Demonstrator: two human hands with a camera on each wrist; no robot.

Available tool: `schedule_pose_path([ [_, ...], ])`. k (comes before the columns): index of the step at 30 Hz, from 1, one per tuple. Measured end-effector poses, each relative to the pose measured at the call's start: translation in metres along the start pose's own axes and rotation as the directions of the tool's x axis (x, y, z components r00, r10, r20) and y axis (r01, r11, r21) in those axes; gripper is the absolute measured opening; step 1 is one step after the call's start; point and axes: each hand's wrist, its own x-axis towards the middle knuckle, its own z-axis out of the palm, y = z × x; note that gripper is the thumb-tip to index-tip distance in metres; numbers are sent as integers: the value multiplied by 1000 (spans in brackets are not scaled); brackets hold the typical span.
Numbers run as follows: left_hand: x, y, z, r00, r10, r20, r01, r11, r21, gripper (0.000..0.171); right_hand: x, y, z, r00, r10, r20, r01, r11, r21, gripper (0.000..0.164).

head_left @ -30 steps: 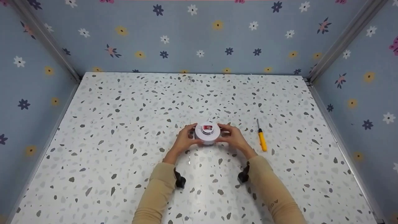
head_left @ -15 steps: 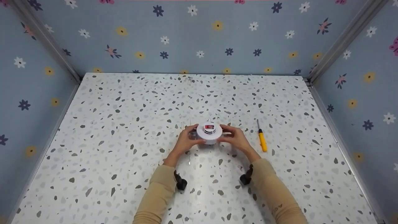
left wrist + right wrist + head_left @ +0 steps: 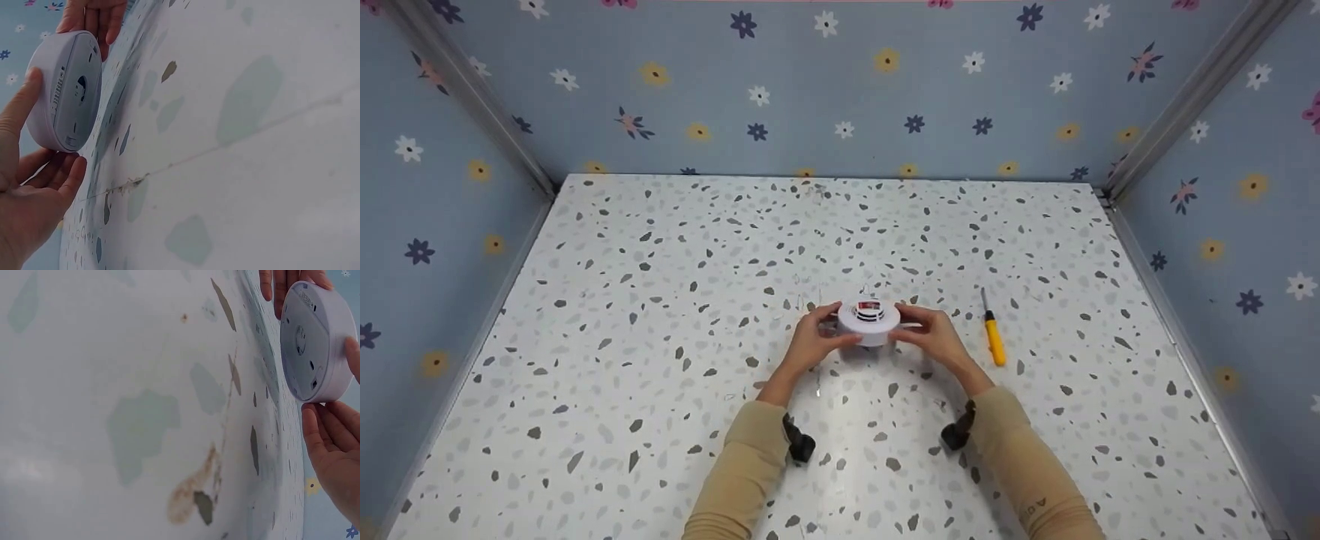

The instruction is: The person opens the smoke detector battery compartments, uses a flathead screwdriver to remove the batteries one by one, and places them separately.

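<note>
A round white smoke detector (image 3: 868, 322) is held between both hands, its vented dome and red label facing up in the head view. My left hand (image 3: 813, 337) grips its left edge with thumb and fingers, and my right hand (image 3: 933, 336) grips the right edge the same way. Seen from the left wrist, the detector's flat underside (image 3: 79, 93) has slots and a hole in the middle, and it is off the tabletop. The right wrist view shows that same slotted base (image 3: 306, 343), fingers touching the rim.
A screwdriver (image 3: 994, 334) with a yellow handle lies on the speckled white tabletop (image 3: 697, 247), right of my right hand. Blue flowered panels (image 3: 840, 90) stand at the back and on both sides.
The smoke detector has shifted slightly to the right with both hands and tilted, so more of its near side wall shows. The screwdriver has stayed in place.
</note>
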Motion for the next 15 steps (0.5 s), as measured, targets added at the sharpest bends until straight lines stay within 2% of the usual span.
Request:
schedule_pose_path([
  [8,4,-9,3,999,-50,-16,51,998,46,66,0,-1,1,998,44,-34,-45,999,-14,52],
  [15,4,-7,3,996,-84,-12,84,996,42,67,6,21,-2,992,81,-93,-84,996,-29,53],
])
